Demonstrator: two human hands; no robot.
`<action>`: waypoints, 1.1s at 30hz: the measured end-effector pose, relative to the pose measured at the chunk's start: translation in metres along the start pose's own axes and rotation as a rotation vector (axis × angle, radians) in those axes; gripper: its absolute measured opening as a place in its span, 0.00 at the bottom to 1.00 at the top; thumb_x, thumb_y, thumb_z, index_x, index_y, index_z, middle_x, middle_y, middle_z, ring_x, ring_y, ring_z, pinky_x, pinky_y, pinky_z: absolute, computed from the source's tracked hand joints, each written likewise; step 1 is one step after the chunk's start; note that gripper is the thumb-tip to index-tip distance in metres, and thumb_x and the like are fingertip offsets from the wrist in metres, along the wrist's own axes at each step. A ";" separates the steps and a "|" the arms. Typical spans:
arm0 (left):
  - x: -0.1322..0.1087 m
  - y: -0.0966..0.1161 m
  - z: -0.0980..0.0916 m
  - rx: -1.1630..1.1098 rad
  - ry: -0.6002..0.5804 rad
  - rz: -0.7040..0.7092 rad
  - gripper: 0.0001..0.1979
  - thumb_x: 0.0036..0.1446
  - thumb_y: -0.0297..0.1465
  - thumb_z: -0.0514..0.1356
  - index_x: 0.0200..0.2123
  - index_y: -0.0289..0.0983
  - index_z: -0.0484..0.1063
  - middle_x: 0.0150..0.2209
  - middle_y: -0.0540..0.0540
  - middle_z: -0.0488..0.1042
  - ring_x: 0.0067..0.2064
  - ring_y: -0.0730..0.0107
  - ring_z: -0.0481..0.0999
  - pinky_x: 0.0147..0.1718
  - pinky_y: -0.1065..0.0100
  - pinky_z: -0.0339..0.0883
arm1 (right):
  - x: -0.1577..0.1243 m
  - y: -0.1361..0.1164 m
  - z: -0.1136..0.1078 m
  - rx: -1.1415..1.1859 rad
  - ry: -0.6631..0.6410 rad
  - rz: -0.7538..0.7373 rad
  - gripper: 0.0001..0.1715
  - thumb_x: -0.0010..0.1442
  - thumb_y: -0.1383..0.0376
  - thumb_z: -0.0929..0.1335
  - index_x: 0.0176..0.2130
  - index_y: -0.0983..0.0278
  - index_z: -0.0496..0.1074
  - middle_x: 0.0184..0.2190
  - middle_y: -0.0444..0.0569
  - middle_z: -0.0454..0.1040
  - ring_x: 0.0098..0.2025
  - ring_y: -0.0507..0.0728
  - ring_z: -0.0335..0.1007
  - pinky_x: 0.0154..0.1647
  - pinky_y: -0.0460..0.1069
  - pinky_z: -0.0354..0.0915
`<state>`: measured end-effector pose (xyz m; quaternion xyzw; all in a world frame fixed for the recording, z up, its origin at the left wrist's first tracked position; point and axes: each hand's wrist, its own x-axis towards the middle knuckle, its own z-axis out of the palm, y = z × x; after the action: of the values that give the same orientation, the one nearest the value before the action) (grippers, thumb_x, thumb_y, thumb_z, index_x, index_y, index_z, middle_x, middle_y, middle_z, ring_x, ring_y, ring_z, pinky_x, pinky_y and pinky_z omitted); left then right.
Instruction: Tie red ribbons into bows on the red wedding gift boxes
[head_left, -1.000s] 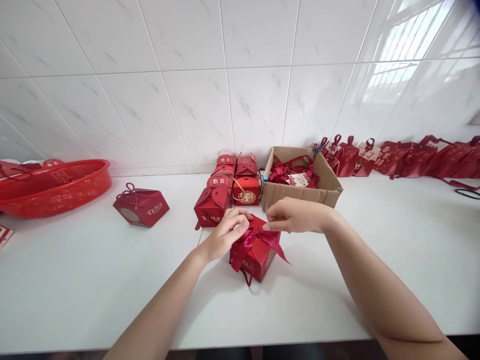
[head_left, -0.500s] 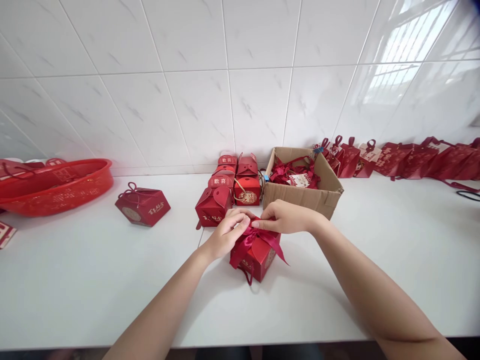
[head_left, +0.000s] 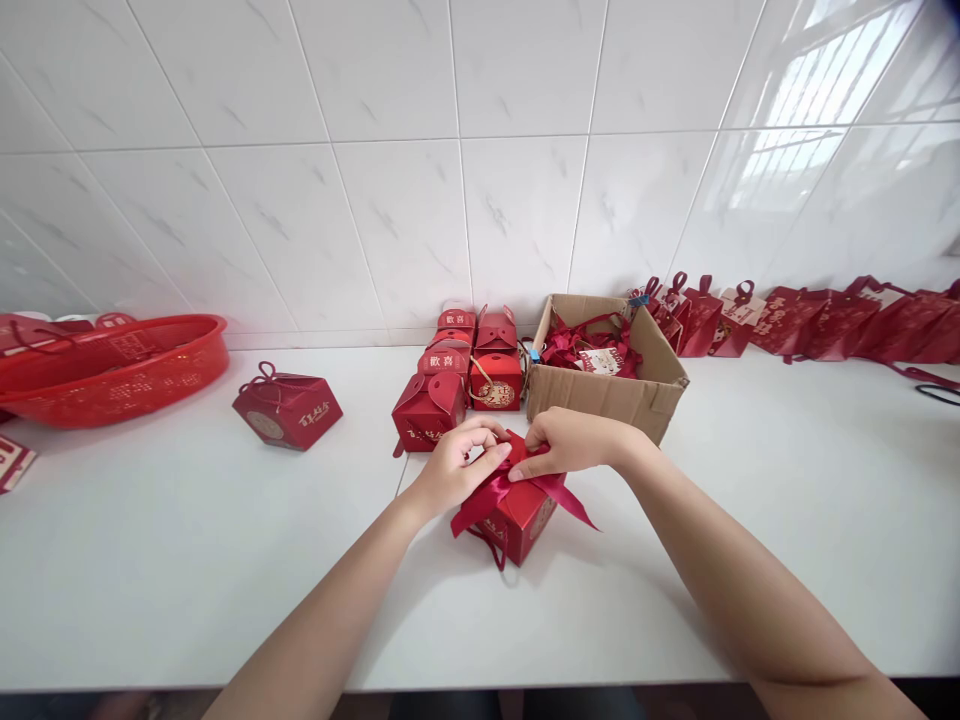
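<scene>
Satin ribbon (head_left: 484,502) crosses the red gift box (head_left: 528,522), at seven o'clock from the cardboard carton (head_left: 589,397). Left hand (head_left: 456,466) and right hand (head_left: 568,442) curl half-closed by its middle, grip unclear; best to ease both tails evenly.

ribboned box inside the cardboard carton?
No, the ribboned box sits on the white table, in front of the cardboard carton.

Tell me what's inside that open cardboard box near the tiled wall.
Inside the cardboard box are tangled red ribbons and a pale printed card. They cover the bottom, so anything underneath cannot be seen.
</scene>
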<state>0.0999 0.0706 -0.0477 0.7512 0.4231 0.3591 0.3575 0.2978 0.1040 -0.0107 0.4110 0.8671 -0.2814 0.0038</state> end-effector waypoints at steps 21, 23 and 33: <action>0.002 -0.009 -0.005 -0.217 -0.058 -0.059 0.14 0.57 0.38 0.60 0.23 0.36 0.71 0.54 0.44 0.69 0.55 0.57 0.69 0.47 0.63 0.61 | -0.007 0.004 -0.008 0.096 -0.026 -0.045 0.32 0.60 0.42 0.59 0.21 0.64 0.54 0.19 0.40 0.53 0.21 0.47 0.46 0.22 0.46 0.46; 0.002 -0.010 -0.005 -0.256 -0.070 -0.077 0.17 0.58 0.39 0.60 0.21 0.36 0.68 0.53 0.44 0.70 0.56 0.57 0.67 0.49 0.62 0.60 | -0.009 0.007 -0.009 0.127 -0.034 -0.107 0.30 0.59 0.44 0.62 0.21 0.64 0.58 0.19 0.40 0.55 0.21 0.47 0.48 0.22 0.46 0.47; 0.001 -0.010 -0.003 -0.303 -0.052 -0.093 0.21 0.59 0.41 0.57 0.19 0.36 0.58 0.50 0.43 0.69 0.50 0.60 0.69 0.46 0.63 0.60 | -0.004 0.008 -0.007 0.101 0.091 -0.047 0.34 0.55 0.41 0.64 0.18 0.64 0.52 0.17 0.39 0.48 0.20 0.46 0.42 0.20 0.47 0.42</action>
<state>0.0937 0.0759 -0.0547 0.6772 0.3893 0.3822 0.4937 0.3081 0.1084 -0.0080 0.4025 0.8605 -0.3058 -0.0633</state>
